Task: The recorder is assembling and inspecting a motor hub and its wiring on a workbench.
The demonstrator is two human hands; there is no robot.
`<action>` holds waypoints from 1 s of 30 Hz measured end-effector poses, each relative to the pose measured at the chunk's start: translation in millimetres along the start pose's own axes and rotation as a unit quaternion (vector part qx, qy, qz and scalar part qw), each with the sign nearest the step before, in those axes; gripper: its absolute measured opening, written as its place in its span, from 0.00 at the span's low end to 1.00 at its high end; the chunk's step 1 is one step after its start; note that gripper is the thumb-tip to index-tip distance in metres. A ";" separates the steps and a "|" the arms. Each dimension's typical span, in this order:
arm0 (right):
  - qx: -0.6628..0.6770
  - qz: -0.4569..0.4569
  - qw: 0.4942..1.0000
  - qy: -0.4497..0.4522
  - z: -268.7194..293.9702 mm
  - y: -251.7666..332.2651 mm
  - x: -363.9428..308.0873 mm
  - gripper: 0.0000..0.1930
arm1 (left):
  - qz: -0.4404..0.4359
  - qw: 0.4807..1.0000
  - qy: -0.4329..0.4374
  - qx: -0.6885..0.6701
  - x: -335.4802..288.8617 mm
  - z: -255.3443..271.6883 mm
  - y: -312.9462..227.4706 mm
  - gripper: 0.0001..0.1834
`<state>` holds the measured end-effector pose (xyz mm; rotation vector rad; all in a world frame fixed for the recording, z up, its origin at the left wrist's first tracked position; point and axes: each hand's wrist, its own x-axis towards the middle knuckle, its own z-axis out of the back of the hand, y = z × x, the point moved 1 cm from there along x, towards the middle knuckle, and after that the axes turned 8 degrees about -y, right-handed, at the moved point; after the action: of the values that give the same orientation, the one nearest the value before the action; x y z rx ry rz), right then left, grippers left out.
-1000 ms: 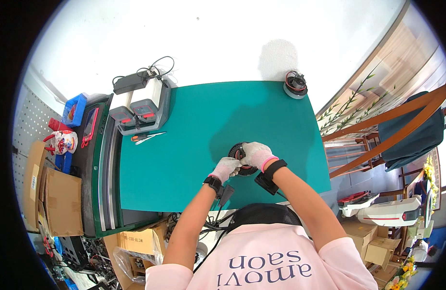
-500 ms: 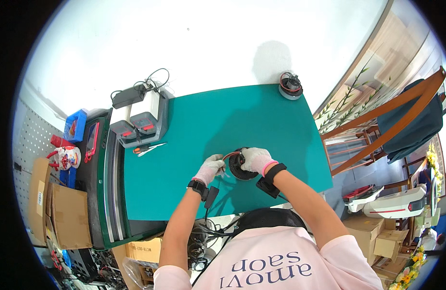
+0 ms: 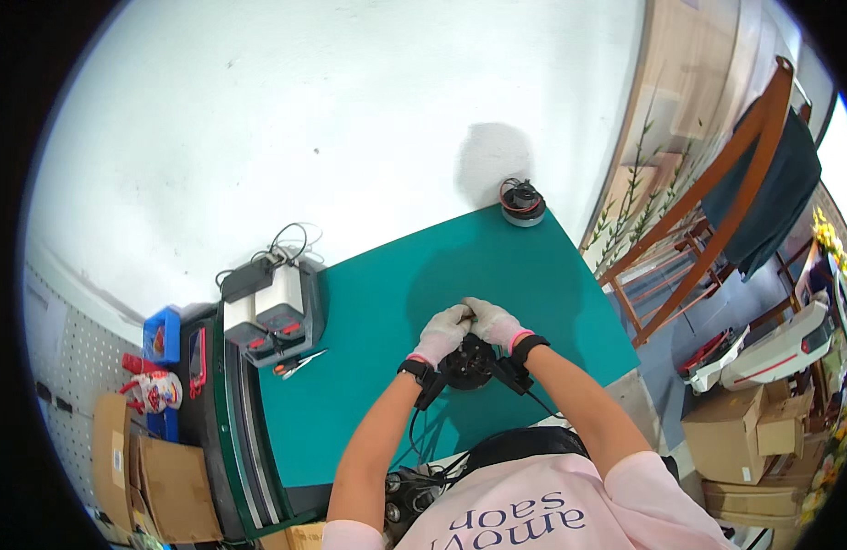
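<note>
At far left stood one gray pegboard (image 3: pixel 70 367), its flat face dotted with rows of small round holes. Beside it were brown corrugated cardboard boxes (image 3: pixel 174 486), one blue plastic bin (image 3: pixel 162 335) with straight walls, and one phone-shaped slab (image 3: pixel 197 362) edged in red.

Next came the bench (image 3: pixel 368 412), covered in a smooth, matte green sheet. On its left end sat one gray plastic dock (image 3: pixel 310 321) holding two pale blocks, with one black power brick (image 3: pixel 247 280) and its looped cable on top. Just beside the dock lay one screwdriver (image 3: pixel 285 368) with an orange and black handle.

Toward the bench's near edge lay one round black wheel (image 3: pixel 469 364), its upper face uneven. The left hand (image 3: pixel 442 335) and right hand (image 3: pixel 494 325), in two pale knit gloves, met over its far rim. The fingers of both were bent inward, tips together; whether they gripped anything could not be told.

At the bench's far right corner sat one round motor (image 3: pixel 522 205), with a gray base ring and curling red and black wires. Farther right, one brown wooden frame (image 3: pixel 749 179) carried one dark draped cloth (image 3: pixel 776 197).
</note>
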<state>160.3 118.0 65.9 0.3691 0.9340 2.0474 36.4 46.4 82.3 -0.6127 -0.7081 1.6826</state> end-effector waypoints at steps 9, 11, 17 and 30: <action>0.203 -0.242 0.942 -0.116 64.5 -126.9 -33.1 0.09 | -0.010 0.992 0.123 0.014 -13.2 -2.3 11.0 0.26; 0.387 -0.343 0.840 -0.165 67.9 -155.5 -60.6 0.11 | -0.147 0.959 0.203 0.130 -25.9 -8.1 6.8 0.34; 0.605 -0.394 0.685 -0.094 58.7 -179.0 -113.2 0.07 | -0.114 0.943 0.186 0.250 -32.9 -13.2 -2.0 0.38; 0.818 -0.207 0.482 -0.237 54.3 -146.5 -86.2 0.10 | 0.070 0.937 0.079 0.333 -44.7 -25.4 -19.4 0.38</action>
<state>326.4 131.0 1.9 1.3770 2.0281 -0.0841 77.0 9.4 80.5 -0.3080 0.0455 1.8393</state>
